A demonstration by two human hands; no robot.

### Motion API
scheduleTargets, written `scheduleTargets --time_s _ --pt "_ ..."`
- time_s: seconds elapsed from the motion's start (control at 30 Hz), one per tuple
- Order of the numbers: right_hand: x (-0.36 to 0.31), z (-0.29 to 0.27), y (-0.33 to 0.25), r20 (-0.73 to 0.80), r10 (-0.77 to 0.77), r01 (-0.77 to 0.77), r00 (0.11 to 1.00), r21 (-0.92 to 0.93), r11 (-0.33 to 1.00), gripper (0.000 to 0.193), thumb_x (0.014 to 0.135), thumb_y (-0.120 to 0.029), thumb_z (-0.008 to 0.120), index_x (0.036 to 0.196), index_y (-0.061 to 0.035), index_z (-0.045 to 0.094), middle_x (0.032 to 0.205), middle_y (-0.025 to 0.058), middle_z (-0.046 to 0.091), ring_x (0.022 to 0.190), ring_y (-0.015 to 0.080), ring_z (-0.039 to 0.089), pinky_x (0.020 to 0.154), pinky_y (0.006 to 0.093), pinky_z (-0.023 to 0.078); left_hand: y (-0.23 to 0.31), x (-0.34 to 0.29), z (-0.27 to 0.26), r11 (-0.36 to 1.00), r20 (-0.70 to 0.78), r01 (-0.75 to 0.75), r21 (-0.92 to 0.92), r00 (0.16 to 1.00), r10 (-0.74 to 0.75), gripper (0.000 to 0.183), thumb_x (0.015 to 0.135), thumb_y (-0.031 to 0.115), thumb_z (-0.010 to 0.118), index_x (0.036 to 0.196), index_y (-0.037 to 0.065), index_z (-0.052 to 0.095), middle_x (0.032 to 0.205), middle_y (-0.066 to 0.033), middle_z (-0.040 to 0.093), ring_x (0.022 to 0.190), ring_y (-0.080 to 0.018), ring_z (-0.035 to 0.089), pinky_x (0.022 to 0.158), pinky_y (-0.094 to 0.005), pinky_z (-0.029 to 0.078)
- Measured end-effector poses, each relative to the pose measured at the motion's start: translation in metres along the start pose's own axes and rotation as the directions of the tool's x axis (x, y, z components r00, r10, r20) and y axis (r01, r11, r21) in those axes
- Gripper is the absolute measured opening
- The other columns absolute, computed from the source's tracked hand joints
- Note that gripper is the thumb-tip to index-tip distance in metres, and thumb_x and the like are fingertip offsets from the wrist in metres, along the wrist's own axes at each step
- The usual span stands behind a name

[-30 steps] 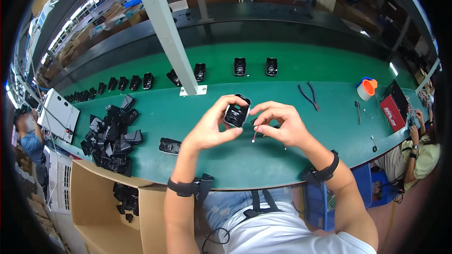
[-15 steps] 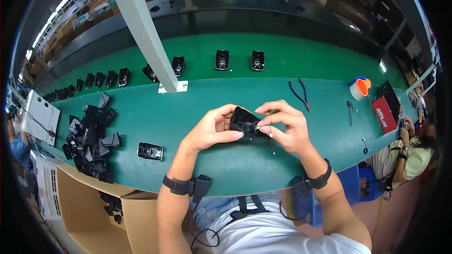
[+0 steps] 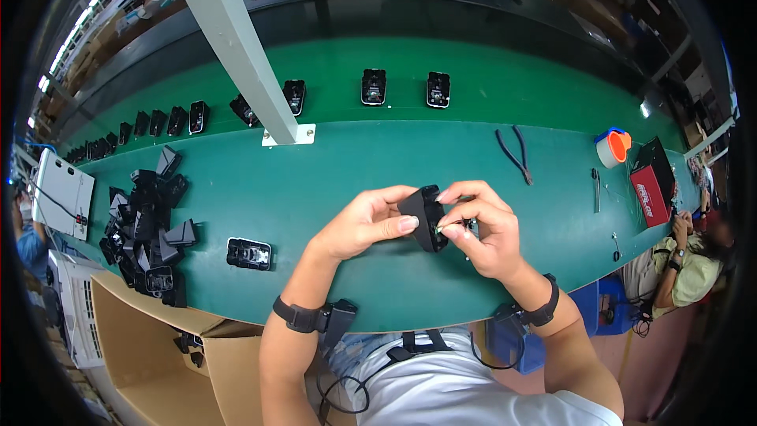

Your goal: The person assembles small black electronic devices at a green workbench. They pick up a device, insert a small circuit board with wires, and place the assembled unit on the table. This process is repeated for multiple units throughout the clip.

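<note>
Leftward of housing (image 3: 420,211), parts (image 3: 186,344) in carton (image 3: 146,363).

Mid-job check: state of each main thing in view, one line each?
Left hand: closed around held housing.
Right hand: fingers curled at housing's open side; any grip unclear.
Held housing: raised, tilted, open side facing right.
Lone housing: lying on bench, open side up.
Housing pile: jumbled.
Two rear housings: open sides showing.
Pliers: lying, handles spread.
Cardboard box: open.

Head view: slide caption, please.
Left hand holds a black housing over a green bench, right hand at its opening.
</note>
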State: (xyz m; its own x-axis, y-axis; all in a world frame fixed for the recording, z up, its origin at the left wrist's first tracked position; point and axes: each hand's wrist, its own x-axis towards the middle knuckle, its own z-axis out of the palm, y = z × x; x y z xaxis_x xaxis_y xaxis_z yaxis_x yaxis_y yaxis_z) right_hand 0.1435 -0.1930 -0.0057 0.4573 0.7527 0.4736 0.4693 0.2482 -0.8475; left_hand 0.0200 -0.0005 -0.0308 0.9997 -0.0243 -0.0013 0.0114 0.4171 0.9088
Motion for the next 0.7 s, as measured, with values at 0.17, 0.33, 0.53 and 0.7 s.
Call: scheduleTargets --time_s 0.17,0.33,0.53,0.7 --pt "-0.002 0.0 -0.002 0.012 0.036 -0.036 0.999 -0.038 0.999 0.01 0.08 -0.001 0.076 0.09 -0.0035 0.074 0.121 0.0147 0.062 0.101 0.0216 0.065 0.086 0.0346 0.053 -0.013 0.004 -0.002 0.998 -0.033 -0.019 -0.067 0.999 0.017 0.053 0.096 0.029 0.069 0.137 -0.002 0.054 0.111 -0.0058 0.068 0.093 -0.0101 0.061 0.083 -0.0255 0.05" --pt "0.001 -0.001 0.001 0.013 0.057 -0.057 0.998 -0.01 0.998 0.011 0.079 -0.002 0.077 0.09 -0.0042 0.076 0.133 0.0179 0.057 0.107 0.0227 0.064 0.089 0.0358 0.053 -0.013 0.007 0.001 0.996 -0.065 -0.028 -0.089 0.998 0.022 0.053 0.096 0.027 0.068 0.138 -0.002 0.053 0.111 -0.006 0.068 0.094 -0.0104 0.062 0.082 -0.026 0.049" --pt "0.003 -0.002 0.007 0.054 0.035 -0.034 0.998 -0.026 0.999 0.012 0.077 -0.004 0.078 0.089 -0.0054 0.076 0.136 0.0193 0.056 0.111 0.0271 0.063 0.091 0.0379 0.053 -0.017 0.005 0.006 0.994 -0.083 -0.034 -0.106 0.996 0.025 0.051 0.098 0.025 0.067 0.138 -0.003 0.052 0.114 -0.0071 0.068 0.095 -0.0103 0.062 0.081 -0.0257 0.049" --pt "0.003 0.002 0.009 0.006 0.111 -0.111 0.994 0.075 0.991 0.01 0.079 -0.004 0.077 0.089 -0.0034 0.075 0.135 0.0186 0.057 0.116 0.028 0.06 0.097 0.0403 0.05 -0.017 0.009 0.009 0.993 -0.137 -0.047 -0.11 0.99 0.031 0.046 0.098 0.026 0.066 0.132 -0.002 0.054 0.108 -0.006 0.068 0.094 -0.0101 0.062 0.08 -0.0255 0.049"
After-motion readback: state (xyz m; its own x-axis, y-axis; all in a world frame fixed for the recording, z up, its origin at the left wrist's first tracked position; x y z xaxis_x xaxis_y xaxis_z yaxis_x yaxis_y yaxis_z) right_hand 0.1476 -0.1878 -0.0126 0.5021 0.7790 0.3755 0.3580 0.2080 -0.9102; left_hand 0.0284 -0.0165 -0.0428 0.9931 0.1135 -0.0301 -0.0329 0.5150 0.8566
